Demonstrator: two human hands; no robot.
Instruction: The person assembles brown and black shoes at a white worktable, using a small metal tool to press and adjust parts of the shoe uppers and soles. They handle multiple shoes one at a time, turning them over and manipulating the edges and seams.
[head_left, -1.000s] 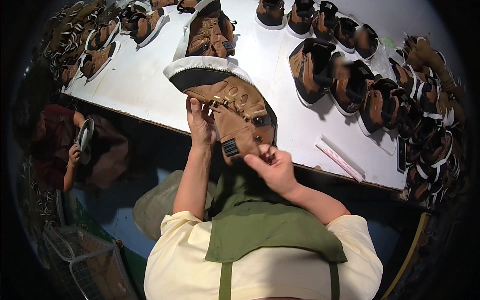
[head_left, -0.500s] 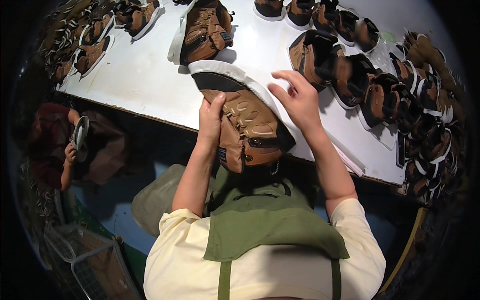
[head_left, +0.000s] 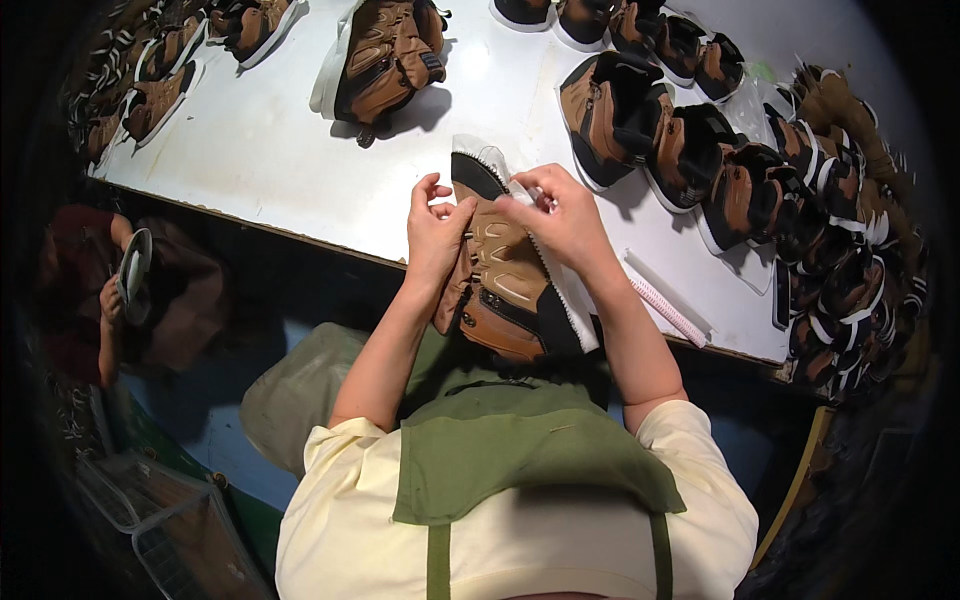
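A brown and tan shoe (head_left: 512, 275) with black trim and a white sole edge is held before me, at the table's near edge, its sole side turned to the right. My left hand (head_left: 440, 235) grips its left side, thumb on the upper and fingers curled. At the upper right, my right hand (head_left: 568, 218) has thumb and fingers closed at the white edge of the sole; the exact contact is partly hidden behind the fingers. Behind my left hand, another brown shoe (head_left: 385, 75) lies on its side on the white table (head_left: 250, 130).
Several finished-looking brown shoes (head_left: 615, 115) stand in rows on the right. More shoes (head_left: 165, 100) lie at the far left. A pink-and-white strip (head_left: 668, 312) rests near the front edge. At left, a co-worker's hand (head_left: 112, 300) holds a pale sole-like piece (head_left: 135, 275). Wire baskets (head_left: 190, 530) stand below.
The shoe has turned more upright and shifted slightly right. My right hand has come from apart onto its white edge. My left hand has moved up along its side.
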